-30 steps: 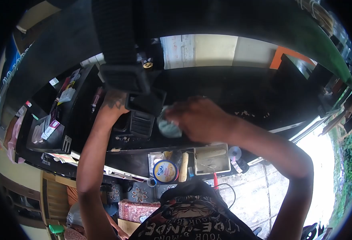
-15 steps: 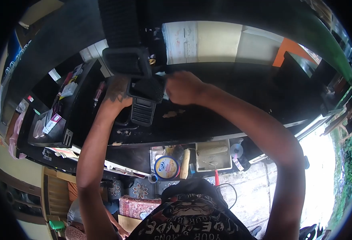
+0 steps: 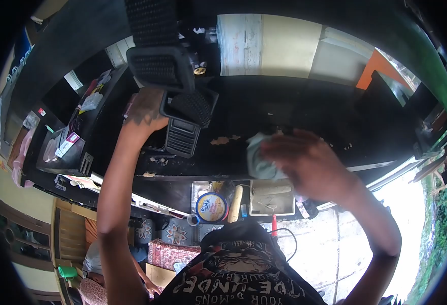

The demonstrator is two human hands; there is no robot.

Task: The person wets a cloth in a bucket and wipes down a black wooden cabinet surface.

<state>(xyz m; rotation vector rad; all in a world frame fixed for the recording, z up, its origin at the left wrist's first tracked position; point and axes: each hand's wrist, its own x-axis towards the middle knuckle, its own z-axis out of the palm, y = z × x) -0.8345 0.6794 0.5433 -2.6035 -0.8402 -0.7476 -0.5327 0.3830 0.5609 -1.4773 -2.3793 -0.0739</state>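
A pale green cloth (image 3: 260, 156) lies against the black counter (image 3: 264, 109), bunched under the fingers of my right hand (image 3: 310, 163), which is slightly blurred. My left hand (image 3: 148, 109) is at the left side of a black ribbed plastic object (image 3: 189, 109) with several tray-like sections; its fingers are hidden behind that object. Worn, flaked patches (image 3: 223, 140) mark the counter between my two hands.
Below the counter edge, a shelf holds a round blue-and-yellow tub (image 3: 212, 207), a wooden-looking roller (image 3: 235, 203) and a rectangular tray (image 3: 258, 207). An organizer (image 3: 63, 165) with small boxes stands left. Another person's arm (image 3: 144, 277) shows at the lower left.
My right hand moved with the cloth from beside the black object, first up, then right and toward the counter's front edge. My left hand stays at the black object.
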